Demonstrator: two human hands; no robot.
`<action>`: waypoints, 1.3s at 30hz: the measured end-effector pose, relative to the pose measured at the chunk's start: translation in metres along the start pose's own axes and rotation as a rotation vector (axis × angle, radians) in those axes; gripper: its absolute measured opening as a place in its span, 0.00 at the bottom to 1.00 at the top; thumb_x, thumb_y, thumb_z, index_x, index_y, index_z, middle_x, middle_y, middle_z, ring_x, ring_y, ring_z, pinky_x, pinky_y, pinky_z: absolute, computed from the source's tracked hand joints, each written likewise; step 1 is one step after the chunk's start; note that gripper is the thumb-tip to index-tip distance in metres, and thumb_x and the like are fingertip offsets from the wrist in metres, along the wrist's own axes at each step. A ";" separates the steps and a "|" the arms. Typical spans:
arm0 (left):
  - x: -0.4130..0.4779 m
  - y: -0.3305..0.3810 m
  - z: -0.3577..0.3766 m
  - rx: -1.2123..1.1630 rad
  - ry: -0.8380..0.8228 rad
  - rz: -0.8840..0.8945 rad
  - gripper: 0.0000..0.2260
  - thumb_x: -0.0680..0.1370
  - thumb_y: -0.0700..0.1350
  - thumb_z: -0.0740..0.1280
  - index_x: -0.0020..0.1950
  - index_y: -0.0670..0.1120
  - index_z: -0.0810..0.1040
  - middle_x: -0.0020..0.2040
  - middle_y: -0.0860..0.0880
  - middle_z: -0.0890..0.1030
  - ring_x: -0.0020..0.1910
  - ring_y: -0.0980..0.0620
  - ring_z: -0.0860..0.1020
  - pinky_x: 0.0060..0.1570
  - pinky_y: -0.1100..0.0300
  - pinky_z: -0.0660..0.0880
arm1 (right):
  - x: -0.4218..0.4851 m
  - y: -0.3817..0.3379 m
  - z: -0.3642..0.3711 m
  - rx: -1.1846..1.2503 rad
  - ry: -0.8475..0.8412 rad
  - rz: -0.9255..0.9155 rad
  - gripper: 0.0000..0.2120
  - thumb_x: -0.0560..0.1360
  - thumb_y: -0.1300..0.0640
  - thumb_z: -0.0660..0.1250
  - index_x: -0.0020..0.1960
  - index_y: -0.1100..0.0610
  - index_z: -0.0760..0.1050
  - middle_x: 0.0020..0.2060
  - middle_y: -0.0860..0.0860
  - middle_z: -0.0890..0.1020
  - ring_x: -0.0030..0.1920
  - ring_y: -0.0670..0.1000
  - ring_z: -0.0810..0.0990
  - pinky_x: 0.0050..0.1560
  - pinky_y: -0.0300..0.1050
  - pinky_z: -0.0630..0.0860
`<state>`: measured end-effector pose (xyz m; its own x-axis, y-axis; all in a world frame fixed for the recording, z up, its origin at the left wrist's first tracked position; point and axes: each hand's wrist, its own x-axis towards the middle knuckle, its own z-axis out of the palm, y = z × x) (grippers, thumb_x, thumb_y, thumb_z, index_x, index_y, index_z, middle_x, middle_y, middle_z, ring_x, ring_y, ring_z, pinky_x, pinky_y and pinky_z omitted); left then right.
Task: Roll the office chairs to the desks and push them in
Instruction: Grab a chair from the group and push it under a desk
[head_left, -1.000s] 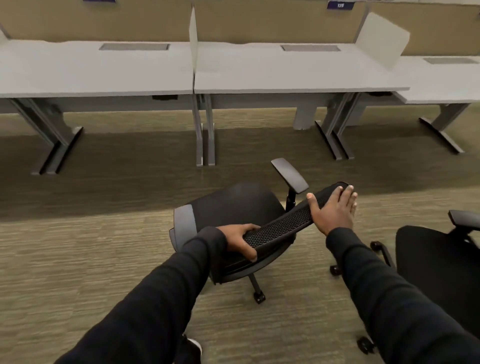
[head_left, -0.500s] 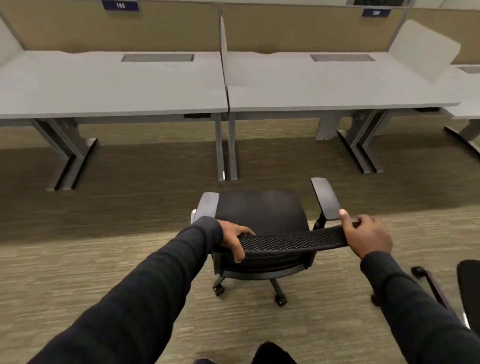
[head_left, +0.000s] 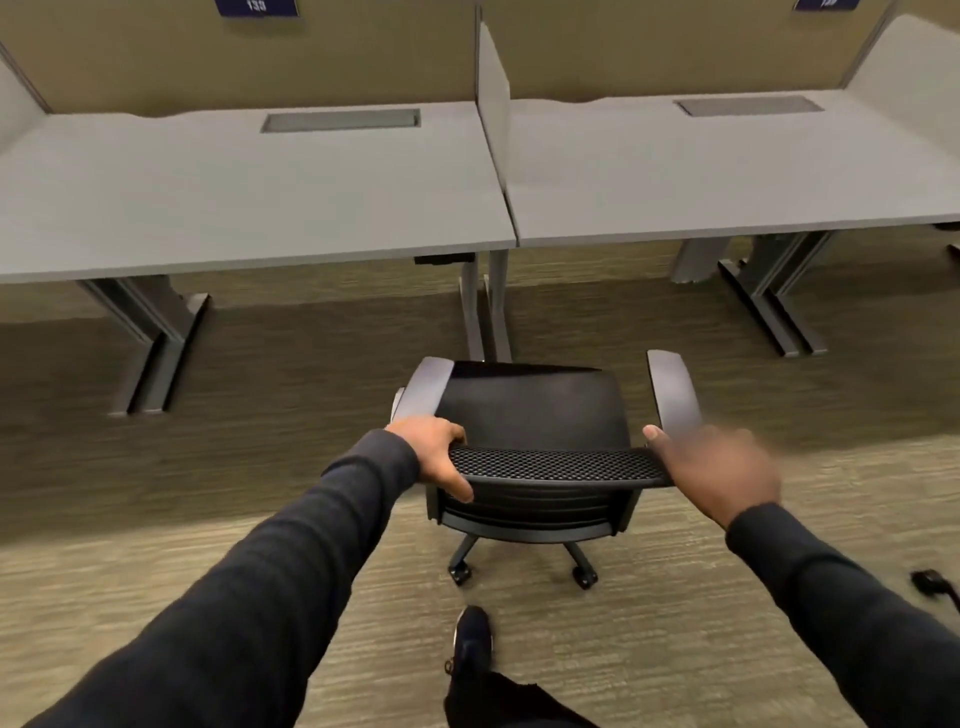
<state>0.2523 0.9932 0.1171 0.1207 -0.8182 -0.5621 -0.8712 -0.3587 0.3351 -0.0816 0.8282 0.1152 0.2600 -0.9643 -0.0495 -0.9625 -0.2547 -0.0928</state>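
Note:
A black office chair (head_left: 530, 410) with grey armrests stands on the carpet, its seat facing the desks and its mesh backrest top toward me. My left hand (head_left: 441, 454) grips the left end of the backrest. My right hand (head_left: 719, 467), blurred, holds the right end. The chair sits in front of the seam between the left grey desk (head_left: 249, 208) and the right grey desk (head_left: 727, 182), a short way from their front edges.
Desk legs (head_left: 488, 306) stand just ahead of the chair's seat, with more legs at the left (head_left: 161, 348) and right (head_left: 779, 306). A white divider panel (head_left: 493, 98) splits the desks. A caster of another chair (head_left: 932, 582) shows at far right. My shoe (head_left: 472, 644) is behind the chair.
The chair has swung round to face the desks squarely and rolled closer to them. Both hands stayed on the backrest. The second chair has slid almost out of view at right.

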 end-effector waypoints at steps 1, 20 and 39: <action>0.007 -0.019 -0.013 0.011 0.007 -0.002 0.32 0.59 0.66 0.75 0.59 0.54 0.77 0.50 0.55 0.80 0.49 0.53 0.78 0.46 0.58 0.73 | 0.010 -0.022 0.002 0.001 -0.005 0.001 0.50 0.65 0.16 0.42 0.56 0.55 0.78 0.48 0.59 0.74 0.48 0.62 0.78 0.45 0.51 0.77; -0.009 -0.275 -0.120 0.090 -0.004 -0.012 0.36 0.52 0.69 0.76 0.57 0.60 0.77 0.49 0.61 0.80 0.49 0.59 0.78 0.54 0.58 0.76 | -0.027 -0.288 0.017 -0.018 -0.078 -0.035 0.51 0.66 0.16 0.39 0.62 0.54 0.75 0.54 0.59 0.74 0.51 0.60 0.79 0.42 0.48 0.74; -0.032 -0.465 -0.190 0.124 -0.005 -0.041 0.35 0.54 0.70 0.74 0.59 0.60 0.76 0.49 0.60 0.80 0.49 0.58 0.78 0.56 0.54 0.75 | -0.033 -0.496 0.039 0.079 -0.038 -0.013 0.44 0.70 0.20 0.45 0.60 0.55 0.76 0.54 0.58 0.74 0.51 0.59 0.78 0.49 0.52 0.78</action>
<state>0.7443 1.1008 0.1231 0.1552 -0.8019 -0.5769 -0.9177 -0.3333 0.2164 0.3900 0.9889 0.1239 0.2764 -0.9572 -0.0857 -0.9505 -0.2591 -0.1715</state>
